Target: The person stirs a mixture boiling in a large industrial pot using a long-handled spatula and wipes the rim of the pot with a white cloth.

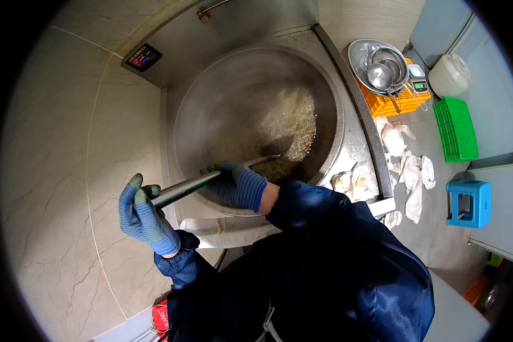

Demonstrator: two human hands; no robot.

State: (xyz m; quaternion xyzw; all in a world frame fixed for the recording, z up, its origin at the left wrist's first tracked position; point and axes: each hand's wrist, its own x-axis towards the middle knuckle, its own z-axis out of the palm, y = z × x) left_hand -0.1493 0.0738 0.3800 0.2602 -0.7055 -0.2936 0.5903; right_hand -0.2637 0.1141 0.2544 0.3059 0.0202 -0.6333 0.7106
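Note:
A large round wok [222, 85] is set into a steel cooking range in front of me. Pale, foamy bubbling contents [301, 124] gather in its right side, with darker material below, blurred by steam. My right hand [239, 184], in a blue striped glove, grips the shaft of a long-handled metal cooking tool [188, 190] over the wok's near rim. The tool slants down into the wok, and its head is hidden or too blurred to name. My left hand [147, 218], gloved alike, loosely holds the handle's end, some fingers raised, beside the tiled wall.
A lit control panel [142, 57] sits at the back left. Crumpled cloths [355, 181] lie on the range's right side, more on the floor. Beyond are an orange crate [380, 104] with strainers, a green crate [455, 130] and a blue stool [470, 203].

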